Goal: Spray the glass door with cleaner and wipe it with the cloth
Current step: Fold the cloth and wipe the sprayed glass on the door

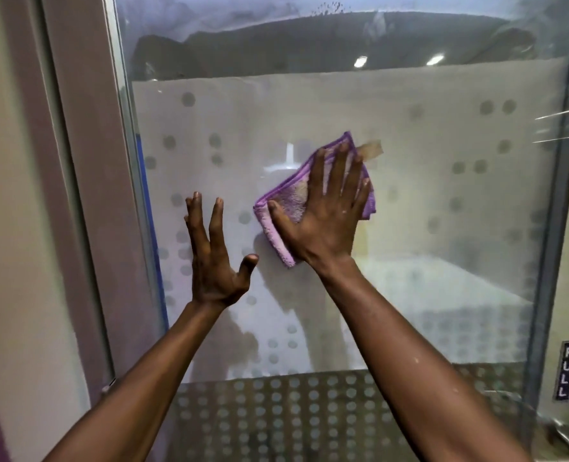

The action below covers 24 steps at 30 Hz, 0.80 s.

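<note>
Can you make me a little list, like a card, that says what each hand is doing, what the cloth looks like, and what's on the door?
right hand: right hand pressed flat, fingers spread, on the cloth
left hand: left hand open, fingers spread, holding nothing, beside the cloth
cloth: purple cloth, folded, flat against the glass
door: glass door with a frosted band and dot pattern
sign: PULL sign at the door's right edge
spray bottle: not in view
step: wiping
</note>
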Each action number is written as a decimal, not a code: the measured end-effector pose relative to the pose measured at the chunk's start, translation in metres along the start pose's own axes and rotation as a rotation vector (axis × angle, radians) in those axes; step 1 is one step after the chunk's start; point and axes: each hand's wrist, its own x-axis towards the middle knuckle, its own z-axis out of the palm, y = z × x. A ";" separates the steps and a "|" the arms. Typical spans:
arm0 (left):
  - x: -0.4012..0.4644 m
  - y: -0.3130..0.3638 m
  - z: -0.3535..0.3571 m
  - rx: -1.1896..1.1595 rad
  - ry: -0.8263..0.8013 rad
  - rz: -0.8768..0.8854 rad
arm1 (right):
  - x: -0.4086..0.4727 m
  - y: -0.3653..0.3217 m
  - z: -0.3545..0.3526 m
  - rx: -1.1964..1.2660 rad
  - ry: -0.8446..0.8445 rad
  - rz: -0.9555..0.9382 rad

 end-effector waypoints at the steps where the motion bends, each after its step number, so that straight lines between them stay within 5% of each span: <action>1: 0.001 0.000 -0.002 -0.027 0.002 0.005 | -0.005 -0.016 0.006 0.025 -0.015 -0.071; 7: 0.000 0.000 -0.008 -0.092 0.004 -0.005 | -0.055 -0.056 0.033 0.074 -0.106 -0.338; 24: -0.119 0.028 -0.027 0.091 -0.244 -0.099 | -0.294 0.043 -0.005 -0.024 -0.525 -0.246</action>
